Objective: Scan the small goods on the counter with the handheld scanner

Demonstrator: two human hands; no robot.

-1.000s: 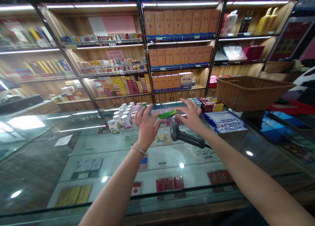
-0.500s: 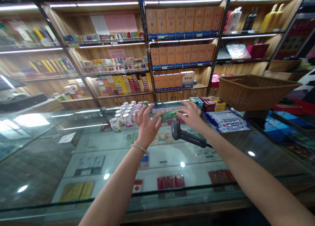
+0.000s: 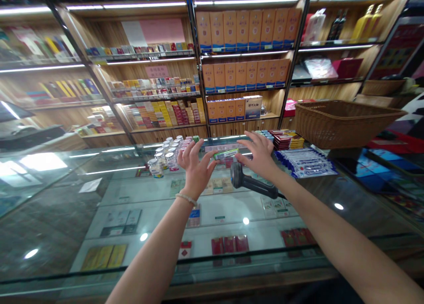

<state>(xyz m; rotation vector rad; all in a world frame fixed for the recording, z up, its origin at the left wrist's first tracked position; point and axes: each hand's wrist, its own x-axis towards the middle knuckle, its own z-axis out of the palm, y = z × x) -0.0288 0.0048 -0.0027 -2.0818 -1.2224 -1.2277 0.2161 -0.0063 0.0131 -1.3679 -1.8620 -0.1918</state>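
Observation:
A slim green pack of chewing gum (image 3: 225,154) is held up above the glass counter, a narrow pale side with small print facing me. Its left end is pinched between the thumb and a finger of my left hand (image 3: 195,168), which wears a beaded bracelet (image 3: 186,200). My right hand (image 3: 259,156) is at the pack's right end, thumb and forefinger parted around it. Just below the pack, a black handheld barcode scanner (image 3: 253,183) has its head toward the left and its handle partly behind my right forearm.
White-lidded jars (image 3: 162,156) stand left of my hands. Blue-and-white packets (image 3: 304,163) and red packs (image 3: 281,139) lie to the right, near a wicker basket (image 3: 344,123). Shelves with orange boxes (image 3: 245,30) line the back. Cigarette packs (image 3: 230,244) show under the glass counter (image 3: 145,224).
The gum pack has turned from its broad printed green face to a narrow paler side. My right thumb and forefinger have spread away from its right end.

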